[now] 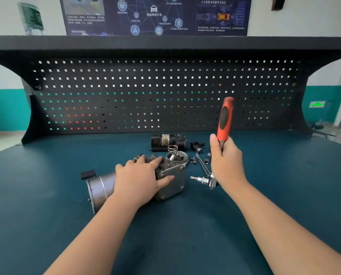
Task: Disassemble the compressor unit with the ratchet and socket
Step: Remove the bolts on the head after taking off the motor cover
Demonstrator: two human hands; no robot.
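Observation:
The compressor unit [171,181] lies on its side on the blue bench, a silver cylinder at its left end and a square grey bolted plate facing right. My left hand [142,176] rests on top of it, fingers spread over the finned body and thumb on the plate. My right hand [226,161] grips the shaft of the ratchet [225,118], whose red and black handle points up. The ratchet's head with a socket and bit [200,179] points left, a short gap from the plate.
Behind the unit lie a black motor part [168,141], a brass spring ring [172,148], a round metal cover [177,158], a black socket piece [197,146], a long bolt [202,164] and small screws. A black block [87,174] sits left. A pegboard [161,96] backs the bench.

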